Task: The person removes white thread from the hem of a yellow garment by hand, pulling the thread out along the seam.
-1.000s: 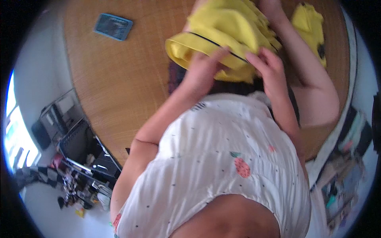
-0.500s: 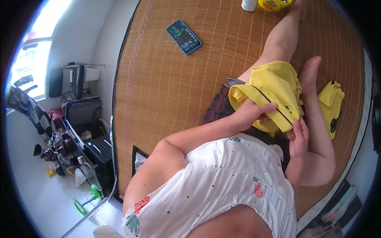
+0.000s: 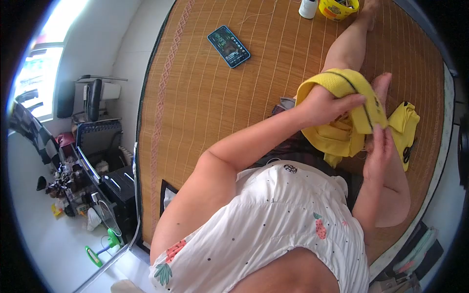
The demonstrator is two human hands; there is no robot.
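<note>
A yellow cloth [image 3: 337, 139] with a dark line along its band lies over my lap, its band lifted into a loop. My left hand [image 3: 330, 105] reaches into the loop and grips the band, thumb on top. Further right, my right hand [image 3: 378, 151] pinches the band's lower end between thumb and fingers. Small dark marks show on the band near the fingertips. Beside my bent leg lies another folded yellow cloth [image 3: 403, 122], with black-handled scissors [image 3: 407, 155] on it.
A phone [image 3: 228, 47] with a lit screen lies on the woven mat [image 3: 205, 107]. At the far edge stand a white spool or bottle [image 3: 308, 9] and a yellow tub [image 3: 338, 9] with small items. Left of the mat are a black cabinet [image 3: 115, 183] and clutter.
Both hands have lifted the band away from my body and slightly right. It now curves in a raised loop, showing its inner side, where before it lay flatter. Both hands keep their grip.
</note>
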